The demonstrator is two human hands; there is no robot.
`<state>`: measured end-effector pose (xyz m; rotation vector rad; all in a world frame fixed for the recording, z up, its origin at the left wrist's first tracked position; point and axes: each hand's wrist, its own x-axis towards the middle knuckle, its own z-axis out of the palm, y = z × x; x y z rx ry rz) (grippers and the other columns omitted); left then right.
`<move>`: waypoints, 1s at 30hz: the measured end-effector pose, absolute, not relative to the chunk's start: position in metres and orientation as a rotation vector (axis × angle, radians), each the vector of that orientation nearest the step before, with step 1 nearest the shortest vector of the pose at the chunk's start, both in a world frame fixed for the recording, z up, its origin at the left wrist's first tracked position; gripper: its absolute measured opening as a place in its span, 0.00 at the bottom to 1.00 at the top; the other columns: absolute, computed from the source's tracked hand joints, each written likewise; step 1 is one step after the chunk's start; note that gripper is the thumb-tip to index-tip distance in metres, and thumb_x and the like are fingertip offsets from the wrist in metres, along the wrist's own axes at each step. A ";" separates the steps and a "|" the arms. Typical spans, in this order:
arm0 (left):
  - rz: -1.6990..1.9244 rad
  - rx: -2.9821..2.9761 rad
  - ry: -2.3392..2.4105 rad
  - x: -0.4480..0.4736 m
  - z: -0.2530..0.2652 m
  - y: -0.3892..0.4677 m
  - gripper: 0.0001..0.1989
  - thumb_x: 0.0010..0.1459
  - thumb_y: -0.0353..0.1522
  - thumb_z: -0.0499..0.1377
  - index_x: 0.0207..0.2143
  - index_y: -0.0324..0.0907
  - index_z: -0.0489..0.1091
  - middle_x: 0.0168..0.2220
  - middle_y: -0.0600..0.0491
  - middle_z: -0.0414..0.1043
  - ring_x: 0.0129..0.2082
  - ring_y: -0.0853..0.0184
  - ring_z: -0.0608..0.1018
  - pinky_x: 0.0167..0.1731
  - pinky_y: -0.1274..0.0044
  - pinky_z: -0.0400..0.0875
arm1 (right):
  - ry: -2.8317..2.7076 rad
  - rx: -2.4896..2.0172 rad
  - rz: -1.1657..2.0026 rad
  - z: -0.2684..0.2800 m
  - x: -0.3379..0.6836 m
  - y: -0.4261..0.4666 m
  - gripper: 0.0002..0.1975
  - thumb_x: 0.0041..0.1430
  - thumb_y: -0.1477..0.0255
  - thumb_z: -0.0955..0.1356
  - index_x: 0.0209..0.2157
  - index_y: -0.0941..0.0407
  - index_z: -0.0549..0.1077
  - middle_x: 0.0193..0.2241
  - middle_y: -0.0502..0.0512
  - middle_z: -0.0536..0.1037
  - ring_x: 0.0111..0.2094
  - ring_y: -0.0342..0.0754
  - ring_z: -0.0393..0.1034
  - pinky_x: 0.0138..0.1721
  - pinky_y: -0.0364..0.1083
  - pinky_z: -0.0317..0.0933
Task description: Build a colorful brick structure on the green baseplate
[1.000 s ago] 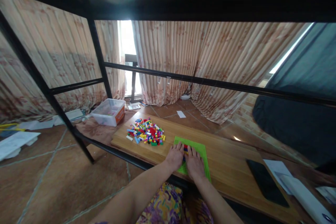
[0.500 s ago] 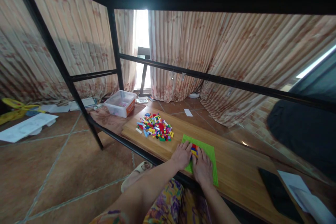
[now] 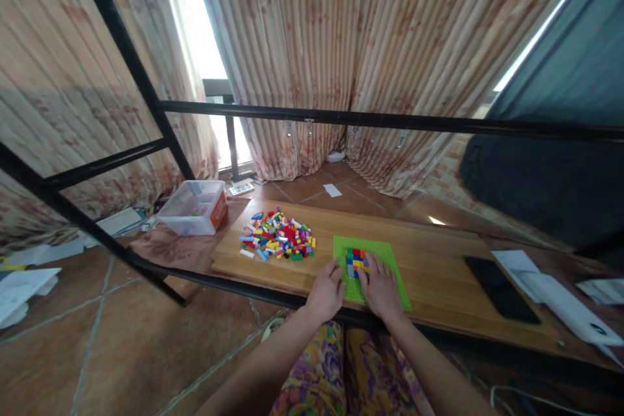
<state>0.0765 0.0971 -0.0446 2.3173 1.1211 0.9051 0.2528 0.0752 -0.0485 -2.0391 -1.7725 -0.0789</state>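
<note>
A block of colourful toy building bricks (image 3: 350,262), in red, blue, yellow, green and grey, stands on a bright green studded baseplate (image 3: 390,250). My right hand (image 3: 382,288) rests over the right side of these bricks, fingers spread and thumb apart; its palm hides part of them. Just left of the bricks, at the plate's left edge, my left hand (image 3: 325,291) hovers low with loosely bent fingers apart. Nothing shows in it. A pile of loose bricks (image 3: 280,235) in many colours lies further left on the wooden board (image 3: 322,227).
Beyond the pile stands a clear plastic box (image 3: 188,218) with an orange label. A black flat panel (image 3: 500,289) lies at the board's right, beside white papers (image 3: 517,266). A black metal rail (image 3: 341,118) crosses ahead, with floral curtains (image 3: 302,52) behind it.
The view has swung right. My left hand has come away from the bricks towards the left and nearer me, so more of them shows. My right hand stays at the bricks.
</note>
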 end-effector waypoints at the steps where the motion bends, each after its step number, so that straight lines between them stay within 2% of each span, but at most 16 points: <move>1: 0.961 2.276 1.137 0.072 -0.044 0.098 0.19 0.59 0.28 0.52 0.53 0.40 0.66 0.58 0.42 0.63 0.58 0.58 0.68 0.58 0.64 0.65 | -1.762 -2.041 -0.075 -0.048 0.252 0.075 0.29 0.67 0.59 0.53 0.63 0.60 0.57 0.60 0.63 0.65 0.59 0.57 0.57 0.57 0.56 0.53; 9: 1.343 2.081 1.627 -0.005 -0.034 0.124 0.17 0.58 0.27 0.53 0.50 0.40 0.68 0.48 0.43 0.68 0.52 0.57 0.72 0.53 0.62 0.68 | -1.741 -2.030 -0.055 -0.048 0.252 0.074 0.28 0.66 0.59 0.54 0.60 0.60 0.61 0.59 0.64 0.65 0.59 0.58 0.57 0.57 0.56 0.53; 17: 1.105 2.275 1.698 -0.017 -0.027 0.143 0.12 0.53 0.25 0.56 0.40 0.42 0.73 0.45 0.47 0.67 0.46 0.59 0.73 0.48 0.66 0.71 | -1.636 -1.910 0.042 -0.048 0.252 0.074 0.27 0.65 0.58 0.57 0.58 0.61 0.62 0.57 0.67 0.67 0.58 0.59 0.59 0.57 0.58 0.54; 20: 1.071 2.314 1.700 -0.013 -0.026 0.144 0.10 0.53 0.24 0.55 0.36 0.42 0.72 0.43 0.46 0.68 0.45 0.59 0.73 0.48 0.66 0.71 | -1.432 -1.774 0.151 -0.048 0.258 0.073 0.30 0.63 0.56 0.59 0.58 0.62 0.61 0.53 0.69 0.69 0.52 0.57 0.65 0.53 0.57 0.60; 24: 1.114 2.287 1.673 0.000 -0.020 0.139 0.08 0.55 0.24 0.53 0.35 0.42 0.68 0.40 0.47 0.70 0.43 0.58 0.74 0.44 0.66 0.70 | -1.053 -1.642 0.260 -0.051 0.269 0.073 0.28 0.62 0.56 0.59 0.56 0.61 0.63 0.49 0.68 0.73 0.43 0.54 0.71 0.44 0.54 0.66; 27: 1.057 2.211 1.576 0.021 -0.014 0.130 0.06 0.57 0.26 0.52 0.36 0.42 0.67 0.35 0.49 0.71 0.38 0.60 0.75 0.41 0.68 0.71 | -0.986 -1.596 0.315 -0.054 0.273 0.075 0.24 0.61 0.58 0.60 0.51 0.60 0.68 0.46 0.66 0.75 0.41 0.53 0.72 0.44 0.54 0.66; 30: 1.038 2.065 1.453 0.046 -0.011 0.120 0.07 0.59 0.29 0.51 0.38 0.41 0.67 0.35 0.50 0.73 0.36 0.63 0.77 0.38 0.71 0.71 | -1.009 -1.590 0.368 -0.053 0.272 0.076 0.22 0.60 0.59 0.61 0.48 0.59 0.71 0.44 0.65 0.76 0.40 0.54 0.72 0.43 0.54 0.67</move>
